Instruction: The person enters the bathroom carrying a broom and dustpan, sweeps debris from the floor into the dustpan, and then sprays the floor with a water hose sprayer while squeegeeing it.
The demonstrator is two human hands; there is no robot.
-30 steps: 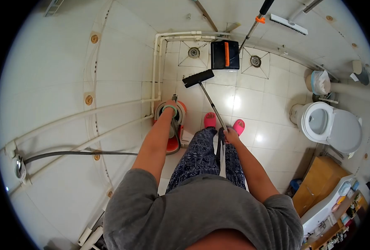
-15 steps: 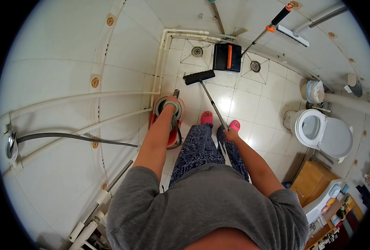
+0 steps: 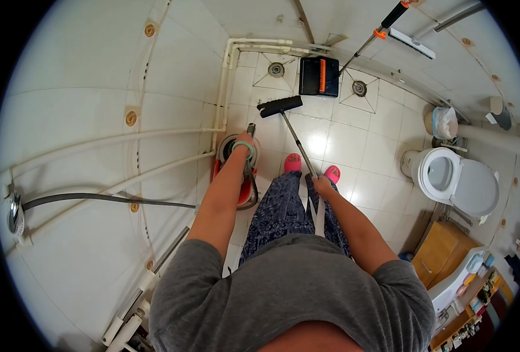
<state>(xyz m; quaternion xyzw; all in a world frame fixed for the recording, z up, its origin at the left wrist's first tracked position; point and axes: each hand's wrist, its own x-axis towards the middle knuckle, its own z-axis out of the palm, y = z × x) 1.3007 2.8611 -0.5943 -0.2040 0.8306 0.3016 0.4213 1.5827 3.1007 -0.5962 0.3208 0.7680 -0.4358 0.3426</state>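
My left hand (image 3: 245, 141), with a green band at the wrist, is closed around a dark spray nozzle (image 3: 251, 127), held above a red mop bucket (image 3: 245, 192). A grey hose (image 3: 249, 170) hangs down from that hand beside the bucket. The fingers of my right hand (image 3: 323, 186) wrap round the upper pole of a floor brush (image 3: 280, 106). Its wide black head rests on the white tiles, ahead of my pink slippers (image 3: 293, 162). A black dustpan (image 3: 319, 77) with an orange stripe stands beyond the brush head, apart from it.
Two floor drains, the left drain (image 3: 276, 70) and the right drain (image 3: 359, 88), flank the dustpan. At right are a toilet (image 3: 439, 175) with its lid up, a lined bin (image 3: 444, 123) and a wooden cabinet (image 3: 444, 252). Pipes (image 3: 119, 136) and a shower head (image 3: 16, 218) line the left wall.
The view has shifted slightly. The nozzle in my left hand has moved a little to the right and forward; the brush head stays in about the same place.
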